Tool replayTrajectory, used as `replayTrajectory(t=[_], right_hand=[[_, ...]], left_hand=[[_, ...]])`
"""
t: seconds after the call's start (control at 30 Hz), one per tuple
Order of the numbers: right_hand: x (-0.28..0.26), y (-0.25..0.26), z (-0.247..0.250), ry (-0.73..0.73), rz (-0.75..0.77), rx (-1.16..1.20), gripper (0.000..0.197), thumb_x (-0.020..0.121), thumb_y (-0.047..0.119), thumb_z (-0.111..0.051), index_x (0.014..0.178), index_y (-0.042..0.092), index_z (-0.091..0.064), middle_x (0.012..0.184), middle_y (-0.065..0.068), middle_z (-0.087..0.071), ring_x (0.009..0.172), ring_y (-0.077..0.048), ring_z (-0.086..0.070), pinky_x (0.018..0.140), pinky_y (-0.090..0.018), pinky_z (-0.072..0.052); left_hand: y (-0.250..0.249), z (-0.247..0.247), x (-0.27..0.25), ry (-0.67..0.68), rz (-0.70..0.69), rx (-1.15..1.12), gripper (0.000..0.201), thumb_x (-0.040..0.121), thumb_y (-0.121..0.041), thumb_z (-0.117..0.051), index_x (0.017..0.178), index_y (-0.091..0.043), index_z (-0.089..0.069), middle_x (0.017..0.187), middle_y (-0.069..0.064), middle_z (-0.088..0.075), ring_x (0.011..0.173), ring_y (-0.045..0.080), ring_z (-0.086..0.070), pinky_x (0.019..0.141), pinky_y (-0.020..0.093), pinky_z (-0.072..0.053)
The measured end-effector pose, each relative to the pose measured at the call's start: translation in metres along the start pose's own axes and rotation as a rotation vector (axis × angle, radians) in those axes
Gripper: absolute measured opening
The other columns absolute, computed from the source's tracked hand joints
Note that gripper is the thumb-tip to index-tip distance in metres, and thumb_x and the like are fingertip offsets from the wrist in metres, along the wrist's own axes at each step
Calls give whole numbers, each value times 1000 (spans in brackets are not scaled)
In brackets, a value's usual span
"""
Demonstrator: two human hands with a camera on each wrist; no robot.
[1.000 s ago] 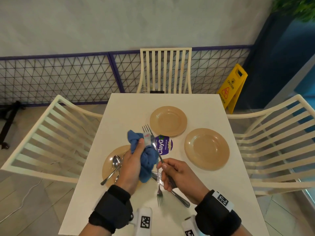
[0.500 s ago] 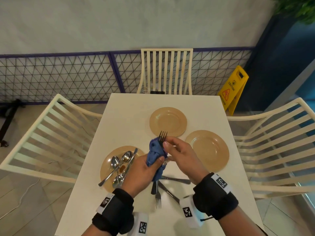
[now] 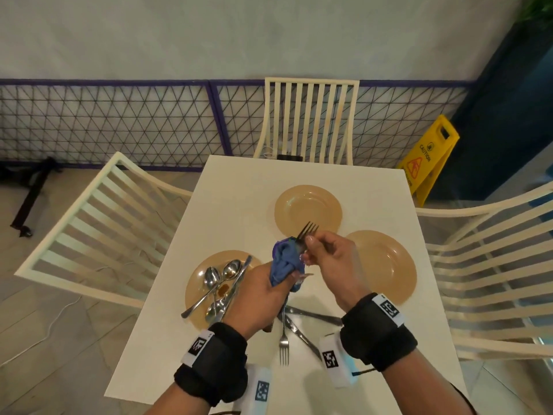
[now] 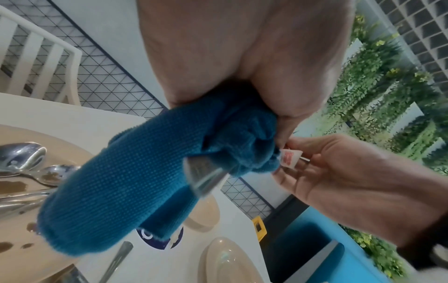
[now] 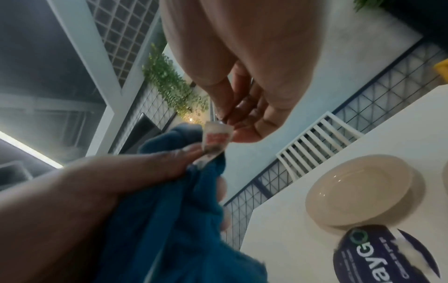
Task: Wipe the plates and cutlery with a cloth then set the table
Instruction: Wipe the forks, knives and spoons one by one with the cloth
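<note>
Above the table's middle my left hand grips a bunched blue cloth wrapped round the handle of a fork. My right hand pinches that fork just below its tines, which point up and away. In the left wrist view the fork's handle end sticks out of the cloth. A white tag on the cloth shows in the right wrist view. Two bare tan plates lie beyond: one far, one to the right. A third plate at the left holds spoons.
A second fork and knives lie on the white table under my wrists. A purple round sticker is on the tabletop. Cream slatted chairs stand left, far and right. A yellow caution sign stands on the floor.
My right hand left the fork's handle and took hold near the tines. The cloth in my left hand slid from the tines onto the handle. Both hands moved right and further out.
</note>
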State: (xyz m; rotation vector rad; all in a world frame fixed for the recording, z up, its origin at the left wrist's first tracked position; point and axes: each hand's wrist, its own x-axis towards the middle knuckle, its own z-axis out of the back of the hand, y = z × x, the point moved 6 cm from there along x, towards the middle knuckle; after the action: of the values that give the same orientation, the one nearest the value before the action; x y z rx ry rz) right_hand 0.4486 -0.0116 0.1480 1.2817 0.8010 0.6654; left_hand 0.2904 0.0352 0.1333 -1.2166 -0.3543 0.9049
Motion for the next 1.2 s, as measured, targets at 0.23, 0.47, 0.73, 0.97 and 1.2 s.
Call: replayTrajectory(t=[0.23, 0.47, 0.73, 0.97, 1.2], right_hand=[[18, -4, 17, -102, -42, 133, 17, 99, 10, -58, 99, 0, -71, 88, -22, -73, 69, -17, -66, 71, -29, -58], [8, -38, -7, -85, -182, 320, 18, 101, 9, -54, 98, -3, -67, 83, -15, -73, 71, -26, -71, 68, -32, -61], [21, -85, 4, -215, -291, 355, 17, 104, 10, -47, 107, 1, -61, 84, -10, -68, 67, -23, -68, 60, -30, -60], [13, -165, -13, -137, -489, 2, 13, 100, 9, -56, 93, 10, -66, 87, -11, -72, 64, -25, -66, 59, -34, -61], [27, -213, -29, 17, -442, -561, 22, 84, 10, -65, 85, 32, -66, 89, -2, -76, 83, -27, -72, 79, -44, -61]], left_hand=[[20, 1, -14, 22, 52, 74, 32, 98, -37, -61, 87, -7, -63, 76, 16, -67, 60, 11, -55, 57, 23, -46], [27, -2, -21, 72, 53, 102, 34, 99, -38, -58, 83, -9, -64, 62, 7, -64, 53, 19, -58, 54, 30, -47], [80, 26, -47, 97, 236, 129, 19, 94, -29, -65, 77, -22, -62, 64, -1, -63, 59, 9, -57, 62, 22, -45], [116, 80, -68, -106, 338, 95, 13, 95, -30, -68, 85, -22, -69, 75, -2, -74, 73, 9, -69, 67, 20, -47], [170, 112, -95, -179, 508, 27, 21, 94, -27, -68, 80, -12, -68, 53, 0, -64, 52, 8, -62, 66, 23, -50]])
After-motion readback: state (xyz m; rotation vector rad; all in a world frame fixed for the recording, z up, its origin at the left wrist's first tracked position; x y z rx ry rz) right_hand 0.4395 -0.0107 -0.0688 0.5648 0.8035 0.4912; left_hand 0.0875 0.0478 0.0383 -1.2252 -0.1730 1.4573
